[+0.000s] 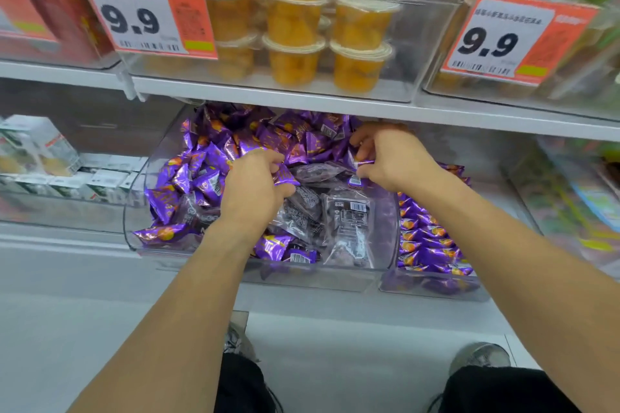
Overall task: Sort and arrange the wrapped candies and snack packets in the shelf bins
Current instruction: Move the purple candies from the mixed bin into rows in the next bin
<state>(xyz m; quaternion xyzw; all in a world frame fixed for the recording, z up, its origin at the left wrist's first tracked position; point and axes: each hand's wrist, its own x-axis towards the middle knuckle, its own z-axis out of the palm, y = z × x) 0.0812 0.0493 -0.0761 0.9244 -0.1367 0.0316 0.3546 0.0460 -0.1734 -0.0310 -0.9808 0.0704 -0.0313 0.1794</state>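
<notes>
A clear plastic bin (134, 211) on the lower shelf holds several shiny purple wrapped candies (201, 157) and several translucent dark snack packets (349, 211) near its front. My left hand (251, 191) reaches into the middle of the bin, its fingers curled round a purple candy (285, 174). My right hand (389, 157) is at the bin's back right and pinches a small purple candy (364, 163) between thumb and fingers. A second bin (432, 285) to the right holds purple candies in neat rows.
The white shelf above (302, 100) carries a clear bin of orange fruit cups (295, 54) and two red 9.9 price tags (144, 17). White boxes (40, 151) sit in the bin at the left. My shoes (479, 355) stand on the pale floor below.
</notes>
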